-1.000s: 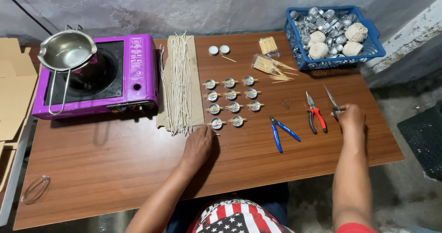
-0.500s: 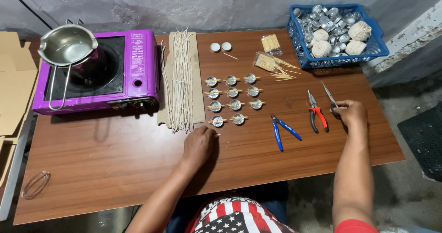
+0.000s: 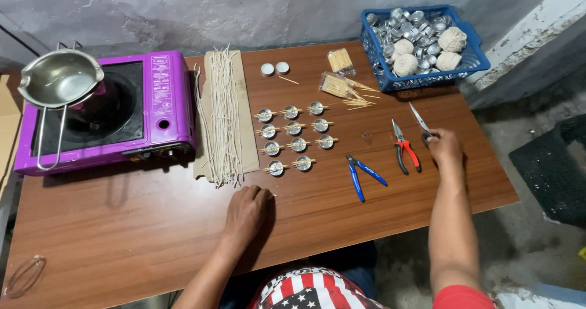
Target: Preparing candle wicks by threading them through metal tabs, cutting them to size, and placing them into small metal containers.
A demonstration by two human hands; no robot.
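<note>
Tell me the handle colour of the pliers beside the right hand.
Red, with black trim, on the pliers just left of the right hand; seen in the head view.

The stove point(image 3: 110, 111) lies left of the wicks point(image 3: 224, 117), the cups point(image 3: 296, 137) right of them, the basket point(image 3: 421, 77) behind the pliers point(image 3: 405, 148).

The counter point(image 3: 152, 236) is reddish-brown with a wood-grain pattern, and on it stands a bright purple stove point(image 3: 165, 104) with a black top that carries a shiny silver pot point(image 3: 60, 80). Pale cream wicks point(image 3: 224, 117) lie on a tan cardboard strip point(image 3: 244, 144), beside silver cups point(image 3: 295, 137) crossed by light wooden sticks. The pliers point(image 3: 404, 147) have red and black handles, the cutters point(image 3: 361, 176) blue ones, the basket point(image 3: 421, 77) is blue with off-white balls point(image 3: 453, 39), and the person's shirt point(image 3: 314, 291) bears white stars on blue with red and white stripes.
</note>
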